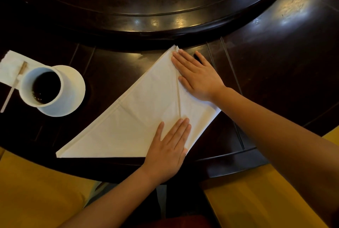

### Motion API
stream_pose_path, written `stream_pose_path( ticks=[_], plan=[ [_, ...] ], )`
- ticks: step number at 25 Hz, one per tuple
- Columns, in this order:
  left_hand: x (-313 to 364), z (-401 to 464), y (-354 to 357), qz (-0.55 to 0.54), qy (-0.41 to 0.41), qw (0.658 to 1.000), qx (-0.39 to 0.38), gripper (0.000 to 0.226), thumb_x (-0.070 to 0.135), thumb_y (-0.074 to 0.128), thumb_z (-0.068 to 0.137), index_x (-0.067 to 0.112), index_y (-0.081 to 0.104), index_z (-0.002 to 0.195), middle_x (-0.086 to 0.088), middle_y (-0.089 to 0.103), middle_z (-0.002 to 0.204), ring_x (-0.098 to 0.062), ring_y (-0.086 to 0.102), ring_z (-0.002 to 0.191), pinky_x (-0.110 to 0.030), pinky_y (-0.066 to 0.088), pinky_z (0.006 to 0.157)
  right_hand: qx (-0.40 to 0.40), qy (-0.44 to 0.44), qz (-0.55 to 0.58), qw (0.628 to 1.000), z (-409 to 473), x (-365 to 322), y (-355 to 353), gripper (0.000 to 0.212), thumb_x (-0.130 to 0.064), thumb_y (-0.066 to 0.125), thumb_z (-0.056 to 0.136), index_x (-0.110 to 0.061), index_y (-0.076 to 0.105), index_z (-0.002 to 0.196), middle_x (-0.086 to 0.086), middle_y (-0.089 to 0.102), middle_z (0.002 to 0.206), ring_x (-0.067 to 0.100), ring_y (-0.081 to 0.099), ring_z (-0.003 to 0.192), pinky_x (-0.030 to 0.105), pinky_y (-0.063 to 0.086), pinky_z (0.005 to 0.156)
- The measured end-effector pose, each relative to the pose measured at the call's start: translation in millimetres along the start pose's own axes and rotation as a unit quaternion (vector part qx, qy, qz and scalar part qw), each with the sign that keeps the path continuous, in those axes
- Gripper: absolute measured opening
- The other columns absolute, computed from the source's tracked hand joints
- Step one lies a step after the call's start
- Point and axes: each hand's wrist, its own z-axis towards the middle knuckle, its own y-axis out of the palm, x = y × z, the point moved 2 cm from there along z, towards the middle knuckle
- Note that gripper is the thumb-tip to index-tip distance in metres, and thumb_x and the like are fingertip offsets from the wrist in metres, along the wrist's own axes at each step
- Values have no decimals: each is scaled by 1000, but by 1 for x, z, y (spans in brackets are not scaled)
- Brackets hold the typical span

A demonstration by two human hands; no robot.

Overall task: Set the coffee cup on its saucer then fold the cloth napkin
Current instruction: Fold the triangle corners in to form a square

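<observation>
Pressing flat on the white cloth napkin [146,117], both hands lie palm down with fingers straight and close together, gripping nothing. The right hand [196,75] covers the flap near the far tip, its fingertips right along the raised seam that runs down the middle of the cloth. The left hand [168,147] rests on the near edge, fingers pointing up toward the lower end of that same seam. It looks as though the two are pinning the fold so the layers stay lined up while the crease is smoothed; that is a judgement, but the flat palms suit it. The napkin itself is already a triangle with one flap turned in, lying on the dark table [275,62] between and under the hands, its long point reaching out to the left of the left hand.

Further left, well apart from both hands, the coffee cup [43,87] stands on its saucer [73,88], dark coffee inside, so that first step appears done. Beyond the cup lies a paper napkin [11,68] with a wooden stirrer [12,88] across it. A raised round turntable [165,7] sits ahead of the right hand.
</observation>
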Motion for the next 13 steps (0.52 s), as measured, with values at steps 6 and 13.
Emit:
stream_pose_path(
  ticks=[6,13],
  plan=[
    [0,1,1,-52,-2,999,10,61,33,32,92,8,17,146,-9,16,154,-19,8,144,-52,10,113,130,56,79,987,-95,-68,10,58,-33,28,96,-9,12,146,9,9,154,22,4,144,45,1,117],
    [0,1,-2,-51,-17,999,-1,62,40,27,94,10,18,147,-8,18,155,-18,12,143,-54,10,113,-6,136,32,990,-147,-70,37,85,-69,25,88,-12,4,148,7,5,156,18,0,144,45,1,117]
  ],
)
